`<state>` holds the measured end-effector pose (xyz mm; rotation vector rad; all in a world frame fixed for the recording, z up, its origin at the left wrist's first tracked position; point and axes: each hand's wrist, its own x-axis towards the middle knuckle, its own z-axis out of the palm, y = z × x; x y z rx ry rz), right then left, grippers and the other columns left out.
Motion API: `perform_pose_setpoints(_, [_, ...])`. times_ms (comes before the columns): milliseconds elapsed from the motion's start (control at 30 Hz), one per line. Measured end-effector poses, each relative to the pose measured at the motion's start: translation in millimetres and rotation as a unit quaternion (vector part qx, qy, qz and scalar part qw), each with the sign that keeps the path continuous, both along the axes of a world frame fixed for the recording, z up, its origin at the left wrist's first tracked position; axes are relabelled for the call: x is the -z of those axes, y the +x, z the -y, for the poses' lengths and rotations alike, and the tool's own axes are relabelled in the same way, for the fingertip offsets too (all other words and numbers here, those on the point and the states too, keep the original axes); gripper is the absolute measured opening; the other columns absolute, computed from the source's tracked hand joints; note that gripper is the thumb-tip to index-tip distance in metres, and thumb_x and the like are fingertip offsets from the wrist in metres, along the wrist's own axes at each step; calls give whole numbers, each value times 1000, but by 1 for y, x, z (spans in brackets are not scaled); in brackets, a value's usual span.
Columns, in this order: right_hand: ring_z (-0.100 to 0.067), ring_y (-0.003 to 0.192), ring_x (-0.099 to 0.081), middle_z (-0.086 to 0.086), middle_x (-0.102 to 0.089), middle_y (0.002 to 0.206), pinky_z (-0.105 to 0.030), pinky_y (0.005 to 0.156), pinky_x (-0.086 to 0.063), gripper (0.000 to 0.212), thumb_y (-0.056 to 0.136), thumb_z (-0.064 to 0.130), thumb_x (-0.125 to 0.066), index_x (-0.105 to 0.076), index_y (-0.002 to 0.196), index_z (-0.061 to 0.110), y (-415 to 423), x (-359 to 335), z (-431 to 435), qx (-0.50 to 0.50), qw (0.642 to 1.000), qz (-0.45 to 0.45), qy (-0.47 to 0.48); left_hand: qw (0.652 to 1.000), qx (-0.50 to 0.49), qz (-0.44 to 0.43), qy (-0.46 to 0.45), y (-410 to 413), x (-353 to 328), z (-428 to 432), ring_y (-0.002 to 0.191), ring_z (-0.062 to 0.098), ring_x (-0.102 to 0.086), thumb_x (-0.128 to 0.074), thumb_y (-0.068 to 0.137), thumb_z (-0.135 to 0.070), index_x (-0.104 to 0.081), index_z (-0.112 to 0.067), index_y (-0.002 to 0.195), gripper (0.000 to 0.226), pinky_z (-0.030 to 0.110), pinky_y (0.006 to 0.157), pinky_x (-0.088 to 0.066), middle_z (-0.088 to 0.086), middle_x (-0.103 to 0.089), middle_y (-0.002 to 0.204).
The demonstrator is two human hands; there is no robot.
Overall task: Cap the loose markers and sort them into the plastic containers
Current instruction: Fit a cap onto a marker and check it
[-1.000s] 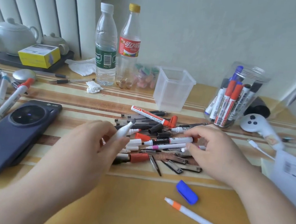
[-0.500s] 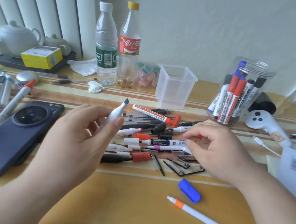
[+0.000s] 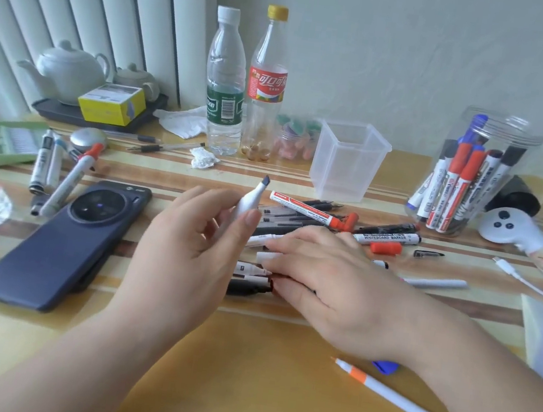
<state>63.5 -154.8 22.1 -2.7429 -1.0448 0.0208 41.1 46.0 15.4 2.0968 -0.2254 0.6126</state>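
My left hand (image 3: 188, 246) grips a white uncapped marker (image 3: 248, 199), its dark chisel tip pointing up and away. My right hand (image 3: 332, 283) lies flat over the pile of loose markers and caps (image 3: 330, 220), fingertips touching a white cap (image 3: 265, 258) at the pile's left side. A red-capped marker (image 3: 308, 207), a black whiteboard marker (image 3: 386, 238) and a loose red cap (image 3: 385, 248) lie behind it. An empty square plastic container (image 3: 348, 160) stands beyond the pile. A round clear jar (image 3: 474, 177) at the right holds several capped markers.
A dark phone (image 3: 62, 240) lies at the left, with several markers (image 3: 70, 176) behind it. Two bottles (image 3: 225, 89) stand at the back. A white controller (image 3: 509, 226) and a cable (image 3: 513, 272) sit at the right. A white pen (image 3: 403, 403) and a blue cap (image 3: 385, 366) lie near my right wrist.
My left hand lifted the white marker up from the pile. My right hand slid left across the pile to the white caps, and its wrist now covers most of the blue cap.
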Motion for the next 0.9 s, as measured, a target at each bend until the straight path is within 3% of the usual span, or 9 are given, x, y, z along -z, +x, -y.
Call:
perform_pose_setpoints(100, [-15,115,-42,17,-60,124,-37,98,-32,40,102,41,-29,-67,112,32,16,-6,-11,-2,997,37,-66,1000,4,5,-2,0,2,1,74,13,-51,-59,96,-36,-57,-41,84,13,17,62,-35,-11,-49,72])
perform_pose_setpoints(200, [-20,101,-46,10,-50,103,-32,93,-39,23,99,37,-47,-68,107,37,23,-17,-22,41,995,36,-85,1000,10,5,-6,1,5,1,74,13,-51,-61,96,-34,-58,-41,84,15,20,62,-37,-8,-50,73])
perform_pose_setpoints(267, [-22,95,-50,6,-43,95,-31,80,-41,16,96,35,-56,-70,102,35,23,-23,-30,61,993,31,-95,1000,6,7,0,3,7,1,75,14,-51,-62,97,-33,-57,-41,83,17,21,62,-37,-8,-49,73])
perform_pose_setpoints(433, [-18,81,-54,10,-48,84,-30,60,-37,12,93,31,-62,-56,83,32,24,-25,-43,115,990,-11,-85,998,18,-32,-47,3,6,1,66,14,-54,-61,97,-35,-67,-30,86,14,23,59,-44,-5,-56,70])
perform_pose_setpoints(500, [-16,80,-57,10,-55,83,-30,60,-44,12,92,27,-64,-56,85,32,26,-24,-42,131,989,-19,-64,961,73,-127,-235,0,1,5,57,17,-57,-60,99,-33,-73,-21,91,20,28,53,-50,-1,-59,67])
perform_pose_setpoints(600, [-11,72,-61,11,-62,81,-29,61,-53,13,86,21,-67,-61,90,31,27,-20,-25,191,976,-58,86,826,186,-229,-481,0,-7,8,68,29,-64,-50,102,-30,-68,-4,105,32,37,57,-56,14,-63,78])
perform_pose_setpoints(700, [-19,65,-67,3,-69,76,-36,60,-55,21,81,11,-76,-66,93,25,20,-20,-3,251,898,-129,338,777,232,-264,-522,2,-7,8,72,32,-69,-43,105,-29,-62,-2,113,34,39,61,-58,17,-70,83])
perform_pose_setpoints(800, [-24,65,-68,-15,-70,77,-28,56,-56,18,83,-7,-69,-66,99,1,4,-25,16,240,754,-272,547,782,243,-264,-510,3,-4,9,73,34,-69,-43,105,-29,-59,1,117,36,38,60,-57,20,-71,89])
perform_pose_setpoints(900, [-20,67,-68,-17,-72,80,-23,55,-56,24,76,3,-64,-67,99,-4,-10,-24,25,206,695,-318,611,809,245,-247,-473,2,-1,10,75,37,-67,-47,102,-30,-57,4,121,40,40,63,-57,23,-70,90])
